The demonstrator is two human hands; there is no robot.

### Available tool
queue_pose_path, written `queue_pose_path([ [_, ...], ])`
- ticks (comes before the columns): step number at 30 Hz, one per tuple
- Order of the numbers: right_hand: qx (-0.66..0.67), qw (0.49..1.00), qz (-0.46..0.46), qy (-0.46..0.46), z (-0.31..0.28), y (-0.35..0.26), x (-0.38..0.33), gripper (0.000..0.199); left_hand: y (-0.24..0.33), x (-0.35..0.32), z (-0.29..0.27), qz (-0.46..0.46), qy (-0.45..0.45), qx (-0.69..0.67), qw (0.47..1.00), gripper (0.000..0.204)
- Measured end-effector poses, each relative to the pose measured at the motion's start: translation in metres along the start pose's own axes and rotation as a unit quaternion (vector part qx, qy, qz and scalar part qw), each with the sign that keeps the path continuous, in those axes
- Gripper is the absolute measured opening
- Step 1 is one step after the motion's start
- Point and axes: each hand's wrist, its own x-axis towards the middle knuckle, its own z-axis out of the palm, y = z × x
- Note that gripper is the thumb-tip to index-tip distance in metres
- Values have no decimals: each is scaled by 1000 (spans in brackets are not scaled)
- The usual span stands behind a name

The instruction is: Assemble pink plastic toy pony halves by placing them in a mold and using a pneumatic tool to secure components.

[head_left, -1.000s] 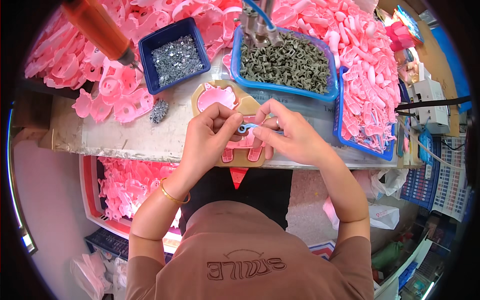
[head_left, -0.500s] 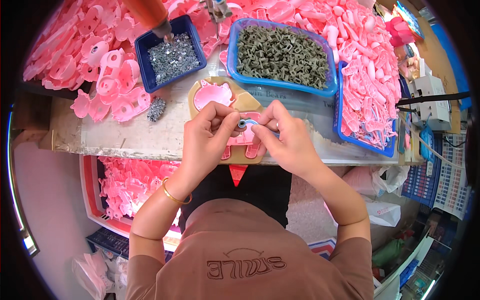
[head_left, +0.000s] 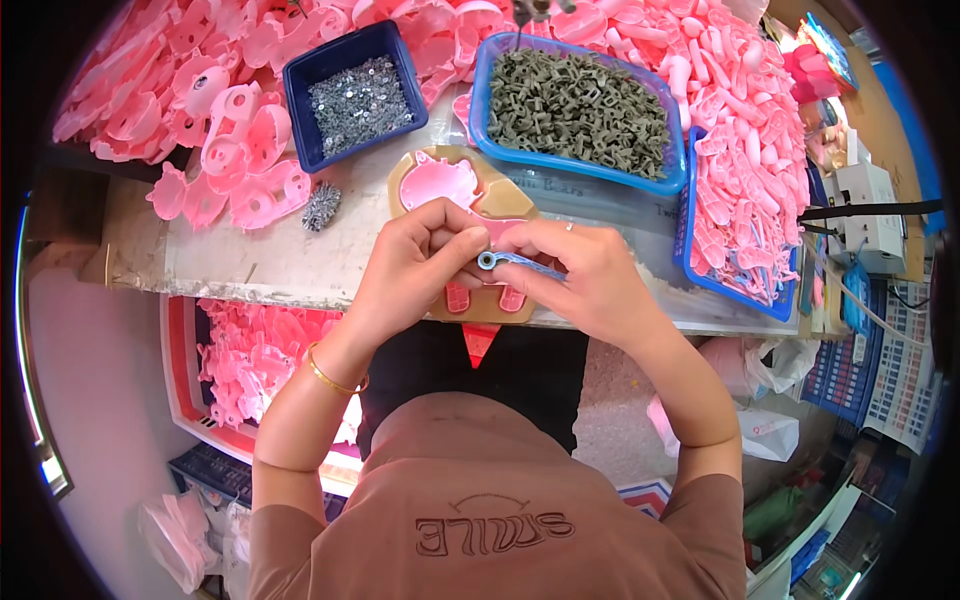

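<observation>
Between my two hands, above the tan fixture, is a small light-blue plastic strip with a round ring at its left end. My left hand is closed, its thumb and fingers pinching at the ring end. My right hand closes around the strip's other end, which the fingers partly hide. Beneath them, a pink animal-shaped plastic shell lies in the fixture; its middle is covered by my hands.
A dark blue tray of small metal screws and a blue tub of grey-green clips stand behind the fixture. Pink parts heap up at the back left. On the right, a blue basket overflows with pink pieces. A screw-covered clump lies left.
The blue strip has turned, so its curve looks flatter and its ring faces up. My right fingers have shifted over it. The orange tool at the top has left the view, which has shifted slightly.
</observation>
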Motion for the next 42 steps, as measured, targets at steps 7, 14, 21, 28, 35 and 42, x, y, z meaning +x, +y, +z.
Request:
queue_pose_path([
  [7, -118, 989, -57, 62, 25, 24, 16, 19, 11, -3, -16, 41, 130, 214, 967, 24],
  [14, -193, 969, -114, 103, 49, 28, 25, 17, -4, -18, -32, 207, 192, 384, 879, 14],
  [21, -203, 971, -107, 68, 43, 31, 28, 16, -11, -21, -33, 337, 113, 508, 785, 16],
  [28, -231, 964, -121, 59, 45, 23, 31, 16, -16, -24, -35, 343, 34, 569, 746, 26],
  [35, -250, 962, -100, 30, 45, 21, 35, 14, -17, -25, -39, 333, -24, 656, 676, 35],
  [42, -199, 974, -104, 22, 41, 28, 39, 18, -16, -26, -32, 316, -16, 646, 695, 32],
])
